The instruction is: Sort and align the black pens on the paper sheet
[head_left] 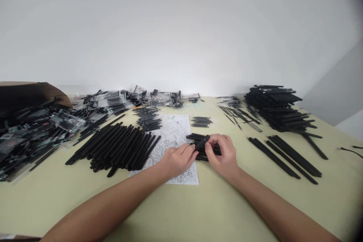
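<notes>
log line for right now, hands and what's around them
left hand: gripping black stick | right hand: fingers at its far end | below: patterned sheet | sides: black stick piles

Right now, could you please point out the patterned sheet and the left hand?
Patterned sheet [177,130]: head view, bare upper part.
Left hand [176,160]: head view, back of the hand.

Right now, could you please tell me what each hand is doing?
Left hand: closed on one end of a short black stick.
Right hand: fingers pinched at the stick's other end.
</notes>
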Demonstrator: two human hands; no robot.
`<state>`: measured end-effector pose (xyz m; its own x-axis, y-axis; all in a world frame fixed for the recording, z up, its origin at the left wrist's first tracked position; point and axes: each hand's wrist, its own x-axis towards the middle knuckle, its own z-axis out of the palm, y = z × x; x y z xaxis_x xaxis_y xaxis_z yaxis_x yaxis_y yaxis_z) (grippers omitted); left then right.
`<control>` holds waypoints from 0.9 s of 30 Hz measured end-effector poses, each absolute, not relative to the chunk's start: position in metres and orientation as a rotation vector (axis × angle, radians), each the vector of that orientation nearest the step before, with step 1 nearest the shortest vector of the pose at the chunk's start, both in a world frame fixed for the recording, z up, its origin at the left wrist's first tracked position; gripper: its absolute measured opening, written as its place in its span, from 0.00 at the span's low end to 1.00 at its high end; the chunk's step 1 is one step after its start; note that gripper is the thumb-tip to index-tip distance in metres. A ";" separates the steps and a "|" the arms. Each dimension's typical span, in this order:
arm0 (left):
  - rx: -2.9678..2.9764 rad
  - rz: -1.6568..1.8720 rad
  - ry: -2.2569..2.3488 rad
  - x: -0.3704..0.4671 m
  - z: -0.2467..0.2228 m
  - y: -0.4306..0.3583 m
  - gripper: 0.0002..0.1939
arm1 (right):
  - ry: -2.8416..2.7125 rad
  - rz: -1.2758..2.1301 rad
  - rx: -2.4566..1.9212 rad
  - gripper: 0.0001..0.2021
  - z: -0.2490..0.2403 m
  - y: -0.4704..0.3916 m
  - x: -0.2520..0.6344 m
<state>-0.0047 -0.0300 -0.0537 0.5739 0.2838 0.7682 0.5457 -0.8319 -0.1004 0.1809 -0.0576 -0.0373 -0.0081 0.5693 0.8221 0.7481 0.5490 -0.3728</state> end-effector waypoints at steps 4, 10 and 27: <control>-2.486 -1.109 -0.683 -0.004 -0.053 -0.031 0.08 | -1.696 -0.211 -1.116 0.03 -0.039 -0.057 0.183; -2.486 -1.091 -0.692 -0.003 -0.052 -0.032 0.08 | -1.698 -0.215 -1.092 0.05 -0.041 -0.057 0.183; -2.638 -1.140 -0.847 -0.002 -0.055 -0.031 0.10 | -1.680 -0.218 -1.282 0.02 -0.054 -0.043 0.175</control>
